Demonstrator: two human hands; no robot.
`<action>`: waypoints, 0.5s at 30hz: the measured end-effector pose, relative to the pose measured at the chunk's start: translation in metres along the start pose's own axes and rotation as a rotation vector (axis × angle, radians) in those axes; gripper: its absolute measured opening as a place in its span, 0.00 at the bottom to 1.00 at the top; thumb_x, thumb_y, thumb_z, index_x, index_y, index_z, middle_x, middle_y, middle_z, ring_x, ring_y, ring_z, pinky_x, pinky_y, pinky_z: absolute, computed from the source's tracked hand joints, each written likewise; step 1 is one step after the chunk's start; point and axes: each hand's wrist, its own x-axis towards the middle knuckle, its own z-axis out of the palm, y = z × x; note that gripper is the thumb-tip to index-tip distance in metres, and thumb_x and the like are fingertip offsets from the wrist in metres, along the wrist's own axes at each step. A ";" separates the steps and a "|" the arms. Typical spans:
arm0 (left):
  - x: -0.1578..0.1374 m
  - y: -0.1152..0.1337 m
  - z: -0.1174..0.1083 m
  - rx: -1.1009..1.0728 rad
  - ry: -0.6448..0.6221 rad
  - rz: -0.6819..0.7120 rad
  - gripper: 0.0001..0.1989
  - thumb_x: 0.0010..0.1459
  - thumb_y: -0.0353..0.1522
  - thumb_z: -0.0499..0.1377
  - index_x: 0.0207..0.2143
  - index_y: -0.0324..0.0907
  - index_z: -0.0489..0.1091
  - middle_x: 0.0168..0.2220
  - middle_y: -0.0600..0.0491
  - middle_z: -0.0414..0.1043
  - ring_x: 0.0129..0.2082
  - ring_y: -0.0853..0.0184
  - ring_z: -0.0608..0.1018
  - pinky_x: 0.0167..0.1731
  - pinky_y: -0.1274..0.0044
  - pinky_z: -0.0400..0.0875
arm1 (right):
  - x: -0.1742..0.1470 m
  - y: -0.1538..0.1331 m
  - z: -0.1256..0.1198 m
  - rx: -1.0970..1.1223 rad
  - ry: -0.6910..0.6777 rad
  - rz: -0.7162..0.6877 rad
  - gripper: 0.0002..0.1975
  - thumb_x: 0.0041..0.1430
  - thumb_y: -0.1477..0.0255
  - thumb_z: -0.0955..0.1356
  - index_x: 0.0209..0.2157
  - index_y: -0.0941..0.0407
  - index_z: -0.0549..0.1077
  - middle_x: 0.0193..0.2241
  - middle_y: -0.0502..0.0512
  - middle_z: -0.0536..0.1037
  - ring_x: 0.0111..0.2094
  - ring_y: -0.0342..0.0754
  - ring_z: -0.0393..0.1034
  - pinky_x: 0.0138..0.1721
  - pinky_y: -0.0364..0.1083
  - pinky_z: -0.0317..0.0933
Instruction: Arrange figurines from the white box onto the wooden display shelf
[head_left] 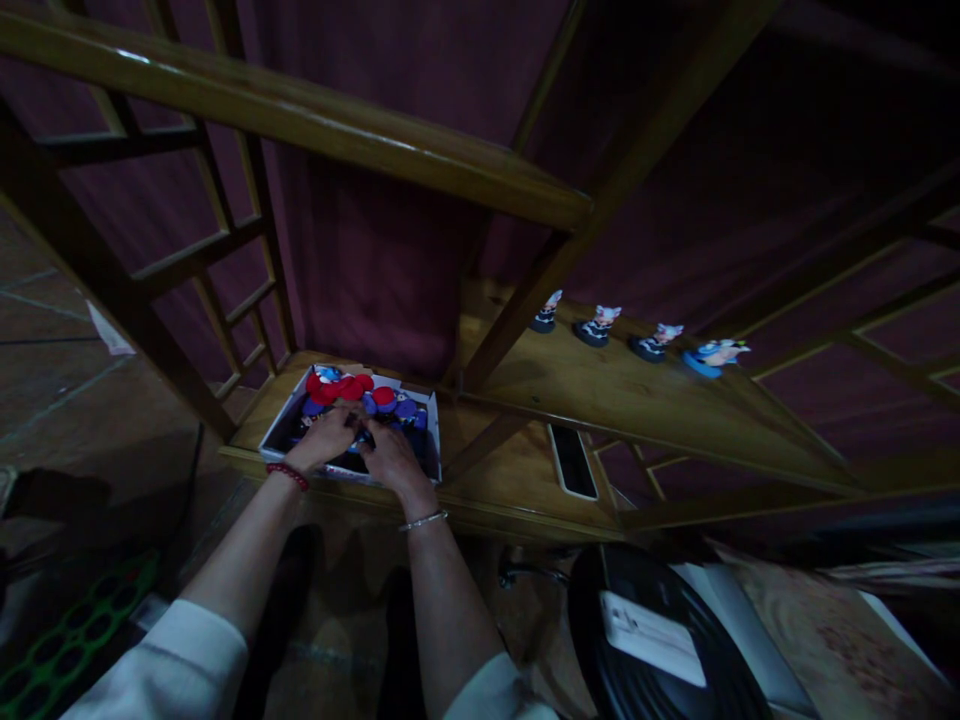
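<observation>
A white cardboard box stands on the lower wooden shelf, packed with small figurines whose round bases are red or purple-blue. My left hand, with a red bead bracelet at the wrist, reaches into it from the left. My right hand, a silver bangle on its wrist, comes in from the right. The two hands nearly meet over the middle of the box. Their fingers are bent and close together around something small and dark, mostly hidden by the fingers.
On the higher shelf to the right stand several figurines. A dark-screened phone lies on the lower shelf. Below it is a black round stool with a white object on top. A wooden beam crosses above the box.
</observation>
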 end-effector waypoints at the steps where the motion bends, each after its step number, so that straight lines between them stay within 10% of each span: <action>1: 0.001 -0.001 0.001 -0.003 -0.014 0.006 0.21 0.51 0.30 0.48 0.48 0.39 0.64 0.47 0.48 0.69 0.48 0.62 0.69 0.48 0.73 0.61 | 0.000 0.000 0.000 -0.002 -0.001 -0.003 0.18 0.54 0.73 0.63 0.48 0.55 0.65 0.46 0.57 0.71 0.49 0.47 0.64 0.47 0.43 0.56; 15: 0.006 -0.010 0.009 -0.190 -0.031 0.060 0.20 0.49 0.30 0.48 0.46 0.39 0.65 0.49 0.49 0.66 0.50 0.65 0.67 0.52 0.73 0.59 | -0.001 0.004 -0.002 -0.048 -0.018 0.062 0.21 0.54 0.76 0.62 0.50 0.53 0.62 0.43 0.54 0.74 0.46 0.46 0.67 0.44 0.42 0.58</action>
